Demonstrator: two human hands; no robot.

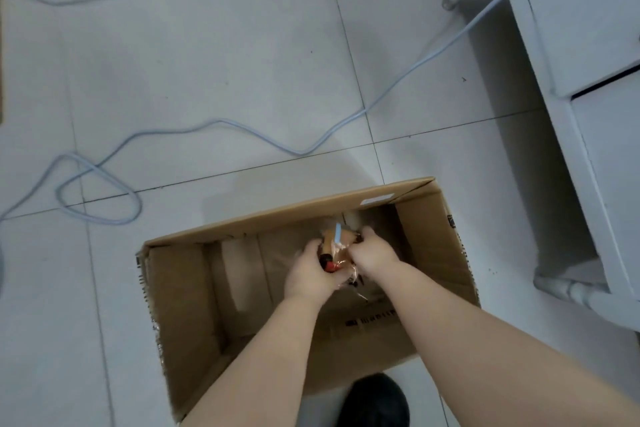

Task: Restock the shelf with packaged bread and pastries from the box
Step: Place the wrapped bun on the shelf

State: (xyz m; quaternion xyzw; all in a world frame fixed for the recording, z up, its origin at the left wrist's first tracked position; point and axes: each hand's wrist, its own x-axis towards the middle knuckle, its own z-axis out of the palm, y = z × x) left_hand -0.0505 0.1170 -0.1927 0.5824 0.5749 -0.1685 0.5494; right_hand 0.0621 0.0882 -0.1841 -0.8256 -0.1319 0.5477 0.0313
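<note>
Both hands are down inside the cardboard box (429, 250) at the lower centre of the frame: the left hand (311, 274) curls its fingers round the near side of a bundle of clear-wrapped pastry packets (334, 248), and the right hand (372, 253) grips the same bundle from the right, knuckles up. The packets show tan baked goods under crinkled film, with a pale blue strip at the top and a red-and-black patch lower down; how many there are cannot be told. They sit against the box's far right inner corner, low in the box. Bare cardboard floor fills the rest of the interior, so this looks like the last handful, or close to it. A white cabinet (588, 45) stands along the right edge of the frame; whether it is the shelf to be stocked cannot be told, and no stocked goods are visible. A pale cable (214, 123) loops across the tiled floor (207, 45) in the upper left and middle. A dark shoe (375, 399) shows at the bottom edge. Lifting out and shelving this bundle are left to do.
</note>
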